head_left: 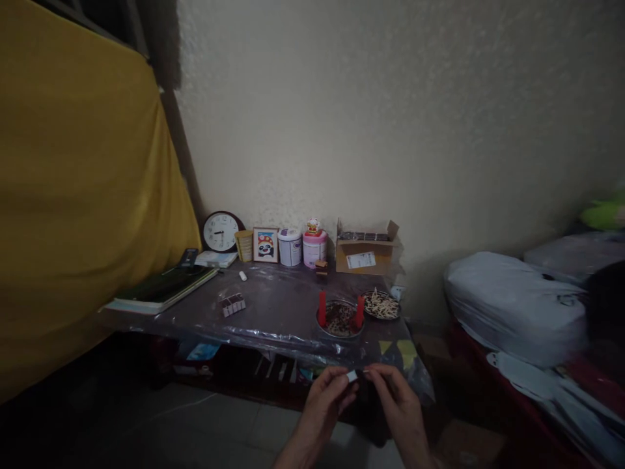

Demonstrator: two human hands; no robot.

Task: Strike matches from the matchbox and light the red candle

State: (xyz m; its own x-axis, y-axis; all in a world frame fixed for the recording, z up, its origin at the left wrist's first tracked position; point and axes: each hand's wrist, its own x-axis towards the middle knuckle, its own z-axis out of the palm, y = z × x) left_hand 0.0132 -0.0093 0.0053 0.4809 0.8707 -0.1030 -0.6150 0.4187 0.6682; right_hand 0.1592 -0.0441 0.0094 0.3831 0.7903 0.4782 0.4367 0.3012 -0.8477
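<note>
Gripping a small white box [351,376] — the left hand [328,391] faces the right hand [398,394] in the head view, its fingertips closed on a tiny pale piece. Both hover just before the bench [283,306], near a round dish [342,337] with two red sticks [322,308] — a plate [385,318] of pale sticks [381,303] beside it.

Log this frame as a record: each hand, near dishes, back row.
left hand: pinches a small white object
right hand: fingertips close beside it; anything pinched is too small to tell
near dish: two red sticks upright, at opposite sides
second dish: heaped pale sticks
back row, left to right: clock, yellow cup, framed picture, white tin, pink tin, open cardboard box
</note>
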